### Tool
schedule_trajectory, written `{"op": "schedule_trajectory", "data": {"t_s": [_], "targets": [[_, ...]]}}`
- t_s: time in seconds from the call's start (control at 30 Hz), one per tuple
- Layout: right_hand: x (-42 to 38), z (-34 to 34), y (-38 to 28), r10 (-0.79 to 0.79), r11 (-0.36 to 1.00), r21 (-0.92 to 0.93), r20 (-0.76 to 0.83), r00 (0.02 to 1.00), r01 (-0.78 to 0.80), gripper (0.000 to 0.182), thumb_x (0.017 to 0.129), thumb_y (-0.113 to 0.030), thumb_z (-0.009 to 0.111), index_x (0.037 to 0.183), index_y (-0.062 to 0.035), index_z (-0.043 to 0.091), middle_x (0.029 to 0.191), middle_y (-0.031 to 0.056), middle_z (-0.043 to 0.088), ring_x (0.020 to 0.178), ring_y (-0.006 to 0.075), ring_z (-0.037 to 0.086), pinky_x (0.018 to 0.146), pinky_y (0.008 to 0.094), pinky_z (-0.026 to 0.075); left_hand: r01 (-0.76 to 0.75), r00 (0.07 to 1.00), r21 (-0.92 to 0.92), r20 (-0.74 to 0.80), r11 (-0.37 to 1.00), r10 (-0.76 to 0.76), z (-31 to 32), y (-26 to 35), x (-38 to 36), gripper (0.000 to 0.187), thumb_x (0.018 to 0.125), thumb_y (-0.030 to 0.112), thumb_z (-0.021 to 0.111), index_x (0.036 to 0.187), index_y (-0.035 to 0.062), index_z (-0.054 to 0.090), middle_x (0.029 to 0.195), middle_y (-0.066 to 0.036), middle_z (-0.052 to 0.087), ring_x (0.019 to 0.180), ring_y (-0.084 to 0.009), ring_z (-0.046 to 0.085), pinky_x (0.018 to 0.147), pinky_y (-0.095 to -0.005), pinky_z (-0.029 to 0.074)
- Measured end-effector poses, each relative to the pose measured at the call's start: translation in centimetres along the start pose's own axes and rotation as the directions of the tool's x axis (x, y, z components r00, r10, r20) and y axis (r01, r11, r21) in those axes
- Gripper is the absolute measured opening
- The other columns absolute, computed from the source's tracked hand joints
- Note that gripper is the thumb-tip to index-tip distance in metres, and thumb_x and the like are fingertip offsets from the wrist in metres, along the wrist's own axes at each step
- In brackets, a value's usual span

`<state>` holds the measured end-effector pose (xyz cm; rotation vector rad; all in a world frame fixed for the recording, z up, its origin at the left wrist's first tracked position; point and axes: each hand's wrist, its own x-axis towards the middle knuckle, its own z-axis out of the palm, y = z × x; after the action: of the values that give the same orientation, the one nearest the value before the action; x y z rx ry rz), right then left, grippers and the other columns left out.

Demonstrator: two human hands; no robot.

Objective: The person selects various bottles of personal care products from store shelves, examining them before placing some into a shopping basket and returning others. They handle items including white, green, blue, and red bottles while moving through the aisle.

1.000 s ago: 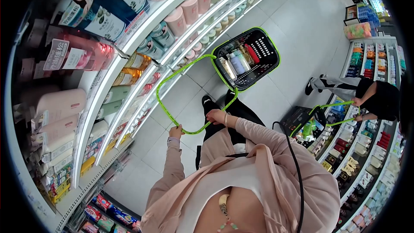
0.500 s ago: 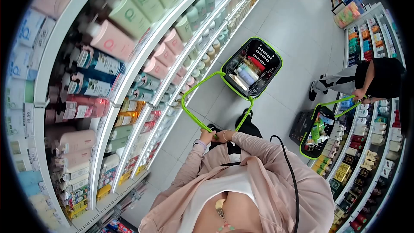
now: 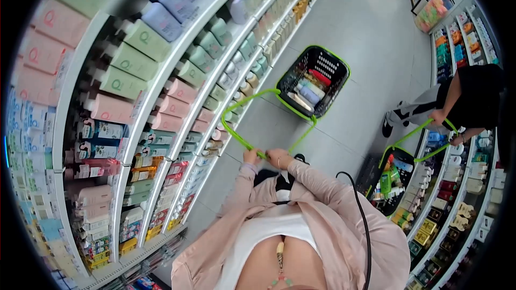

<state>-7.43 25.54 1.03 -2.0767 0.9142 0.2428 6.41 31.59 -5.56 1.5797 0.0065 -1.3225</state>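
Note:
Both of my hands are closed round the bright green handle (image 3: pixel 232 133) of a black shopping basket. My left hand (image 3: pixel 251 156) grips it on the left, and my right hand (image 3: pixel 278 158) holds it close beside, a thin bracelet at the wrist. The basket (image 3: pixel 337 75) stands out in front of me, tilted in view, with a green rim and perforated walls. Inside lie several packaged items, among them a red pack (image 3: pixel 321 77) and a lilac one (image 3: pixel 308 95). Part of the handle is hidden by my fingers.
Shelves (image 3: pixel 161 83) of pump bottles line my left side. To the right, a person in a black top (image 3: pixel 473 96) holds another green-handled basket (image 3: pixel 371 164) with goods in it, beside curved shelves. Grey floor tiles (image 3: pixel 355 27) run ahead between them. A black cable (image 3: pixel 361 209) hangs over my sleeve.
The left shelves have slid down the view as I move along the aisle. My hands have risen slightly with the handle. The other person's basket sits a little lower, their hands further apart.

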Motion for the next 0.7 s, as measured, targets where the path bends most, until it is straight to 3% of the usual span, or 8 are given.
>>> {"op": "schedule_trajectory", "data": {"t_s": [0.13, 0.2, 0.27, 0.33, 0.47, 0.53, 0.63, 0.7], "targets": [[1.0, -1.8, 3.4, 0.041, 0.997, 0.060, -0.003, 0.999, -0.041, 0.021, 0.074, -0.017, 0.051, 0.092, -0.0057, 0.053, 0.085, 0.0176, 0.057, 0.082, 0.0345, 0.055, 0.070, 0.0422, 0.043, 0.019, 0.999, -0.077, -0.030, 0.997, -0.021, 5.2, 4.6, 0.5, 0.006, 0.071, 0.006, 0.053, 0.071, 0.0039, 0.048, 0.064, -0.007, 0.049, 0.058, -0.0171, 0.050, 0.049, -0.0302, 0.042], [1.1, -2.7, 4.6, -0.068, 0.989, 0.117, -0.211, 0.975, 0.094, 0.027, 0.072, -0.013, 0.053, 0.097, -0.0036, 0.049, 0.089, 0.0175, 0.055, 0.086, 0.0345, 0.052, 0.074, 0.0399, 0.042, -0.007, 0.999, -0.078, -0.036, 0.997, 0.005, 6.9, 5.9, 1.0, 0.006, 0.072, 0.006, 0.053, 0.072, 0.0042, 0.048, 0.064, -0.006, 0.049, 0.058, -0.0167, 0.049, 0.049, -0.0298, 0.041], [2.0, -4.0, 5.2, -0.034, 0.988, 0.143, -0.145, 0.989, 0.055, 0.033, 0.071, -0.010, 0.052, 0.102, -0.0023, 0.046, 0.095, 0.0182, 0.052, 0.091, 0.0341, 0.049, 0.079, 0.0382, 0.041, -0.037, 0.998, -0.079, -0.045, 0.996, 0.033, 7.8, 6.8, 1.7, 0.007, 0.073, 0.007, 0.053, 0.072, 0.0044, 0.047, 0.064, -0.006, 0.049, 0.059, -0.0162, 0.048, 0.050, -0.0294, 0.040], [3.1, -4.8, 5.7, -0.172, 0.966, 0.164, -0.184, 0.968, 0.203, 0.036, 0.070, -0.009, 0.052, 0.105, -0.0010, 0.045, 0.096, 0.0194, 0.052, 0.093, 0.0339, 0.049, 0.081, 0.0375, 0.040, -0.093, 0.995, -0.147, -0.050, 0.985, 0.087, 8.3, 7.7, 2.7, 0.008, 0.076, 0.009, 0.054, 0.074, 0.0046, 0.047, 0.063, -0.006, 0.048, 0.059, -0.0153, 0.047, 0.049, -0.0295, 0.038], [4.1, -8.1, 6.1, -0.247, 0.931, 0.271, -0.022, 0.969, 0.243, 0.047, 0.071, -0.012, 0.055, 0.114, 0.0002, 0.040, 0.107, 0.0199, 0.048, 0.100, 0.0326, 0.046, 0.087, 0.0348, 0.037, -0.172, 0.985, -0.226, -0.061, 0.959, 0.162, 8.6, 9.5, 4.0, 0.007, 0.078, 0.009, 0.052, 0.078, 0.0049, 0.046, 0.064, -0.003, 0.045, 0.056, -0.0129, 0.045, 0.049, -0.0255, 0.037], [4.6, -9.4, 7.1, -0.342, 0.885, 0.331, -0.014, 0.940, 0.327, 0.048, 0.074, -0.018, 0.054, 0.116, 0.0005, 0.039, 0.114, 0.0181, 0.044, 0.106, 0.0300, 0.043, 0.092, 0.0319, 0.033, -0.254, 0.967, -0.127, -0.066, 0.959, 0.247, 8.4, 11.3, 4.3, 0.006, 0.080, 0.009, 0.050, 0.079, 0.0053, 0.046, 0.065, -0.003, 0.045, 0.055, -0.0115, 0.044, 0.048, -0.0235, 0.036], [6.1, -10.8, 9.5, -0.357, 0.884, 0.353, 0.085, 0.930, 0.307, 0.044, 0.078, -0.022, 0.050, 0.115, 0.0010, 0.041, 0.116, 0.0175, 0.044, 0.107, 0.0284, 0.043, 0.093, 0.0306, 0.032, -0.308, 0.947, -0.042, -0.109, 0.950, 0.302, 8.7, 14.5, 3.7, 0.007, 0.082, 0.011, 0.049, 0.079, 0.0048, 0.045, 0.065, -0.002, 0.045, 0.055, -0.0107, 0.044, 0.049, -0.0227, 0.036], [6.9, -13.8, 9.7, -0.138, 0.887, 0.454, 0.442, 0.886, -0.089, 0.042, 0.081, -0.026, 0.047, 0.113, 0.0015, 0.044, 0.113, 0.0172, 0.047, 0.105, 0.0270, 0.045, 0.091, 0.0301, 0.033, -0.333, 0.939, 0.018, -0.091, 0.943, 0.333, 8.1, 14.1, 3.9, 0.008, 0.083, 0.011, 0.048, 0.082, 0.0038, 0.045, 0.066, -0.002, 0.045, 0.056, -0.0105, 0.043, 0.050, -0.0224, 0.037]]}}
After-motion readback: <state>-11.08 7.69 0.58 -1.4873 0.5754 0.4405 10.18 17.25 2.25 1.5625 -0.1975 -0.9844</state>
